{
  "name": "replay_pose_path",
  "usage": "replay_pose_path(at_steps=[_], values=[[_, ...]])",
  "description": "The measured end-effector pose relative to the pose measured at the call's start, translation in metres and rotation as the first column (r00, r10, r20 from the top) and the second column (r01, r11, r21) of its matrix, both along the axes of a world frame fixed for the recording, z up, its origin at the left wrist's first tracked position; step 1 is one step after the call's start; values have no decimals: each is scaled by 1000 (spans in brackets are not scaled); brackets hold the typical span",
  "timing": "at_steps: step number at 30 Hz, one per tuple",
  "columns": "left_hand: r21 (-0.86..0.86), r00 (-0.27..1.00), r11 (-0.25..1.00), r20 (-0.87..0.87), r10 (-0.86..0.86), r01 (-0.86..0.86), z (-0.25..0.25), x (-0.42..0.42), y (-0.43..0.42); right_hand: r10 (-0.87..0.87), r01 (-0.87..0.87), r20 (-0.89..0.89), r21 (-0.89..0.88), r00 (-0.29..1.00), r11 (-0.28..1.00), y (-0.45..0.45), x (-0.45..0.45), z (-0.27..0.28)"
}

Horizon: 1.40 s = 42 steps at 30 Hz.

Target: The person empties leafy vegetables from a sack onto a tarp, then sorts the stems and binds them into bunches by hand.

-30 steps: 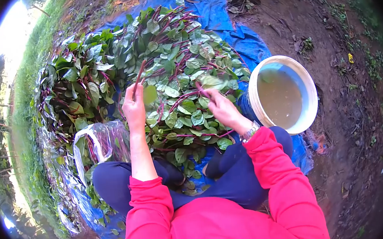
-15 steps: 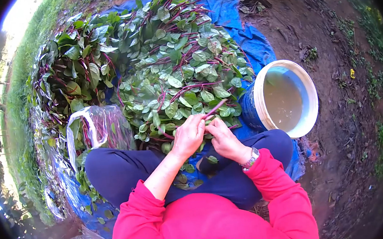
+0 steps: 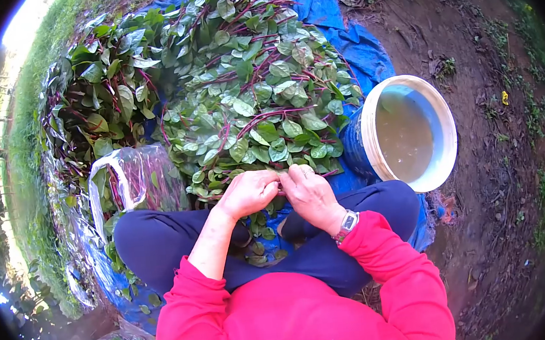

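Note:
My left hand (image 3: 248, 193) and my right hand (image 3: 310, 196) meet above my crossed legs, at the near edge of a spread of leafy stems (image 3: 235, 108). The fingers of both are closed and pinch together. A small bit of purple stem (image 3: 281, 190) shows between the fingertips; most of it is hidden by the hands. The spread has green leaves and purple-red stems and lies on a blue tarp (image 3: 366, 58). A wristwatch is on my right wrist.
A bucket (image 3: 365, 139) of cloudy water stands at the right on the tarp's edge. To the left are a darker leafy heap (image 3: 100, 88) and a clear plastic bag (image 3: 96, 192) with purple stems in it. Brown soil (image 3: 484, 216) lies at the right, grass (image 3: 32, 126) at the left.
My hands were apart over the leaves, then came together near my lap. The longer stem piece that stuck up from them half a second ago no longer shows.

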<state>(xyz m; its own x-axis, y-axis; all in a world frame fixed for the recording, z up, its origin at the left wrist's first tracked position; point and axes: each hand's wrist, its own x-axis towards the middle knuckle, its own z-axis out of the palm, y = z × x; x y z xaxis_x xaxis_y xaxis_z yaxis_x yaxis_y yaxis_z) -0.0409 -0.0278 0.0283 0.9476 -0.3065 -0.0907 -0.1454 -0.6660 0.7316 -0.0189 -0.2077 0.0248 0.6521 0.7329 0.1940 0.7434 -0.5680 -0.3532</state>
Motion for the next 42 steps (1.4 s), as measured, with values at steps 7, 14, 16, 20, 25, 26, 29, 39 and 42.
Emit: replay_pose_path(at_steps=[7, 14, 16, 20, 25, 26, 29, 39, 42], values=[[-46, 944, 963, -214, 250, -265, -46, 12, 10, 143, -167, -143, -176, 979, 970, 7, -22, -20], [687, 1000, 726, 0, 30, -21, -131, 8, -2, 146, -200, -350, -122, 925, 972, 7, -31, -39], [705, 998, 707, -46, -48, 66, -126, 15, 7, 135, -164, -285, -78, 949, 983, 5, -29, -43], [648, 929, 688, 355, 106, -327, -98, 37, 44, 155, -230, -362, -173, 919, 958, 8, -26, -35], [219, 937, 914, 4, 349, -341, -57, 51, 65, 175, -216, -225, -172, 958, 961, 13, -15, -29], [222, 938, 914, 6, 347, -340, -48, 50, 64, 178, -177, -7, -129, 984, 976, 13, -13, -31], [-184, 801, 976, -598, -15, -119, -16, 39, 52, 87, -85, 26, -60, 996, 995, 16, -7, -21], [175, 969, 984, -248, 14, 31, -88, 39, -10, 221, -234, -208, -43, 953, 971, 13, -40, -37], [319, 942, 893, -218, -257, 318, -133, 34, -61, 277, -294, -214, -53, 937, 954, 8, -51, -52]])
